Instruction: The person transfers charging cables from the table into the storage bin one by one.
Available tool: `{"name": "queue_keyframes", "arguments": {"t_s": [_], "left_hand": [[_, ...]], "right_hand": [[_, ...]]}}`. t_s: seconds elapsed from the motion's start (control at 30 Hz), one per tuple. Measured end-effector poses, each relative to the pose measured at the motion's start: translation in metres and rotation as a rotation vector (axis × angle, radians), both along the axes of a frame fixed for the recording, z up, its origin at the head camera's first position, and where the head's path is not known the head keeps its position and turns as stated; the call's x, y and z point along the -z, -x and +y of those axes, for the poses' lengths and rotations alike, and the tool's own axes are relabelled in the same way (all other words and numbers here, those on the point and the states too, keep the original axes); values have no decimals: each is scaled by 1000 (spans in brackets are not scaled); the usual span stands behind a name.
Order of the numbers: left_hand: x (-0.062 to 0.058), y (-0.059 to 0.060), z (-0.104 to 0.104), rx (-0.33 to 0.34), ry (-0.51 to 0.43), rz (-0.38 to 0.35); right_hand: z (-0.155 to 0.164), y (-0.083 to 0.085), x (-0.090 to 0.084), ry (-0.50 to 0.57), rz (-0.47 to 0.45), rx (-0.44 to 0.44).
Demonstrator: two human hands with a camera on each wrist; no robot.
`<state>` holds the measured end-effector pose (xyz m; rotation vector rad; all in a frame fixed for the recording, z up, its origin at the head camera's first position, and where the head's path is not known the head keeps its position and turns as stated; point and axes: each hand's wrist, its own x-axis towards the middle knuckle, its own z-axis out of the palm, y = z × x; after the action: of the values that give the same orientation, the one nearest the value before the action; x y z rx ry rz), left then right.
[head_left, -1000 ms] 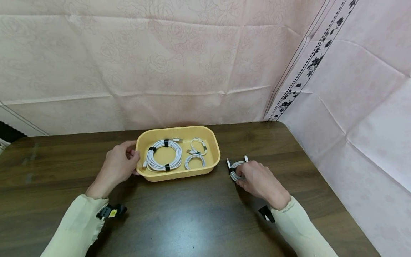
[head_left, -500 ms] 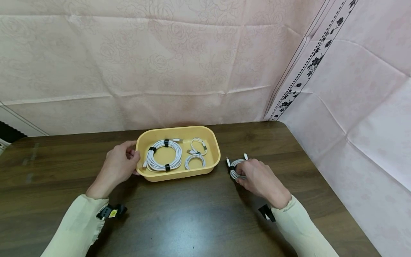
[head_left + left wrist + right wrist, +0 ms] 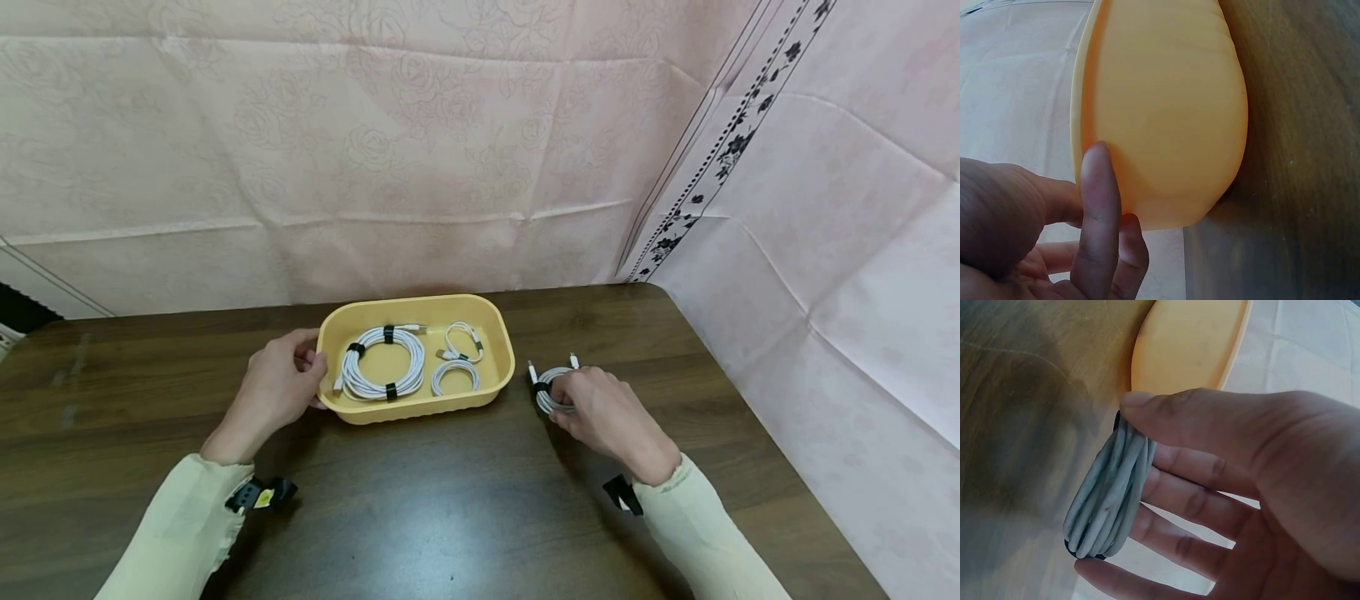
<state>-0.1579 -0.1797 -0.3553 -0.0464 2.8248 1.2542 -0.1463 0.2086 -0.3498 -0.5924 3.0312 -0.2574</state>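
Observation:
A yellow tray (image 3: 504, 346) sits mid-table holding a large coiled white cable (image 3: 381, 372) and two small coils (image 3: 455, 377). My left hand (image 3: 279, 387) rests against the tray's left wall (image 3: 1160, 125), its fingers touching the outside. To the right of the tray, my right hand (image 3: 600, 408) pinches a small coiled white cable (image 3: 551, 390) with a black tie, thumb above and fingers below the coil (image 3: 1110, 497). That coil is slightly off the dark wooden table (image 3: 420, 517).
A pink floral cloth (image 3: 390, 150) hangs behind the table, and a paler cloth (image 3: 840, 275) covers the right side. The table's right edge runs diagonally near my right arm. Both sleeves are cream with black wrist straps.
My right hand has drawn the small coil a little up and left, toward the tray. The left hand and tray have stayed where they were.

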Motion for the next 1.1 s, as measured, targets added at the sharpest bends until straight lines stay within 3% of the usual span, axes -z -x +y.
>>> {"name": "queue_keyframes", "arguments": {"t_s": [1.1], "left_hand": [[2,0,-1,2,-14,16]], "right_hand": [[-2,2,-9,43,39,15]]}}
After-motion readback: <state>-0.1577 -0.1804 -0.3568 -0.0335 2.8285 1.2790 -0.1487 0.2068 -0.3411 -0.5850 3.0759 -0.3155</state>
